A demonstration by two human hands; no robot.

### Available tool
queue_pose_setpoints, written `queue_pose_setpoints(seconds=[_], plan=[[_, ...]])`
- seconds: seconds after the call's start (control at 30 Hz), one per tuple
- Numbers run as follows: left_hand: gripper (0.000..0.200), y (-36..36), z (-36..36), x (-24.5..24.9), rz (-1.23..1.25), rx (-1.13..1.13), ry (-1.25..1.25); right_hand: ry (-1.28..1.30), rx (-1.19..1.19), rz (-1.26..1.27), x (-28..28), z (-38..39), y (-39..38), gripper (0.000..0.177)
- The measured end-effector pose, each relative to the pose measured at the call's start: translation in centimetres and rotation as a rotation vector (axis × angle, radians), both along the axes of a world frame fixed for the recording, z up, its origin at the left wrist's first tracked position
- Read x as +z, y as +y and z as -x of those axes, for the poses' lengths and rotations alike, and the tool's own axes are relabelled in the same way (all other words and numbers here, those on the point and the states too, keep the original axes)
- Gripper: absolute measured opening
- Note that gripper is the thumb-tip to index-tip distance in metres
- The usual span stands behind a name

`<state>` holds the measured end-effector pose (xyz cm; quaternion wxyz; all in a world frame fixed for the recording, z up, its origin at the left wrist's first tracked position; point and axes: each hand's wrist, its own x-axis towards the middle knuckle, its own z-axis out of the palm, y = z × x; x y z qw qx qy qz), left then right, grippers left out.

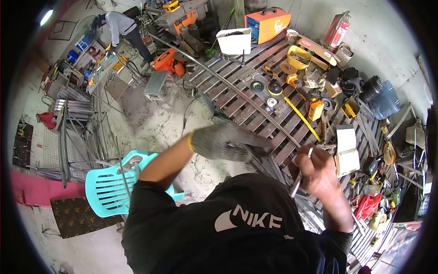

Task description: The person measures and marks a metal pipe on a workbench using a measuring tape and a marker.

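Observation:
My left hand [223,140] wears a grey knitted glove with a yellow cuff. Its fingers point right, apart and slightly blurred, and nothing shows in them. My right hand [315,171], bare, is closed around a thin silvery tool [296,185]; a white tip sticks out above the fingers. A long square metal bar [242,93] lies diagonally over the slatted metal table [216,75], its near end beside my right hand. Right of that hand is an open notebook [347,148]. A yellow tape measure blade [302,118] lies on the slats.
On the table are a yellow grinder [315,108], discs [274,88], a yellow tub [299,57] and an orange machine [267,25]. A fire extinguisher [337,31] stands behind. A turquoise chair [109,189] is at left; another person [121,27] bends over at the far left.

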<state>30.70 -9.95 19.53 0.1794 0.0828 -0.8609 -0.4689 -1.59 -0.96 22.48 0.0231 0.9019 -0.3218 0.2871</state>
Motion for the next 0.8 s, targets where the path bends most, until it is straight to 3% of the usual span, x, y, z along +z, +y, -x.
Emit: queue_pose_setpoints(seconds=[0.03, 0.13, 0.17, 0.27, 0.3, 0.4, 0.43, 0.53, 0.57, 0.67, 0.73, 0.77, 0.8], plan=[[0.059, 0.8, 1.4, -0.4, -0.105, 0.03, 0.022, 0.014, -0.109, -0.011, 0.8, -0.9, 0.5, 0.031], [0.056, 2.9, 4.4, -2.4, -0.266, -0.038, 0.009, 0.002, -0.005, -0.099, -1.9, -1.2, 1.7, 0.026], [0.058, 3.2, 5.1, -2.6, -0.081, -0.048, -0.129, 0.088, 0.076, -0.108, -3.0, -0.3, 2.0, 0.023], [0.062, 2.4, 5.1, -4.4, -0.047, -0.11, 0.091, 0.076, 0.144, -0.229, -2.3, 0.7, 2.6, 0.019], [0.066, 2.1, 4.7, -3.0, -0.128, -0.135, -0.004, 0.061, 0.16, -0.228, -2.3, 0.6, 2.7, 0.02], [0.078, 1.1, 2.6, -2.2, -0.02, -0.179, -0.166, -0.187, 0.209, -0.468, -3.0, 2.1, 2.4, 0.02], [0.083, 0.4, 2.1, -2.2, -0.044, -0.235, -0.183, -0.148, 0.201, -0.456, -3.0, 2.7, 2.1, 0.021], [0.08, 1.0, 2.1, 0.0, -0.181, -0.085, -0.458, 0.011, 0.106, -0.499, -5.5, 2.8, 1.7, 0.027], [0.073, 2.1, 2.8, -0.1, -0.363, 0.067, -0.385, 0.12, -0.008, -0.395, -4.6, 1.9, 2.0, 0.028], [0.08, 2.7, 3.9, -4.8, -0.183, 0.335, -0.267, 0.139, -0.207, -0.472, -2.3, -1.0, 2.5, 0.03], [0.087, 4.5, 5.6, -2.8, -0.074, 0.323, -0.265, 0.003, -0.057, -0.557, -3.2, -2.0, 2.6, 0.03], [0.092, 4.8, 6.2, -1.6, -0.141, 0.289, -0.353, -0.105, 0.157, -0.559, -6.0, -1.9, 1.8, 0.024], [0.096, 4.9, 6.6, -1.1, -0.207, 0.258, -0.44, -0.155, 0.226, -0.597, -5.9, -1.6, 1.7, 0.022]])
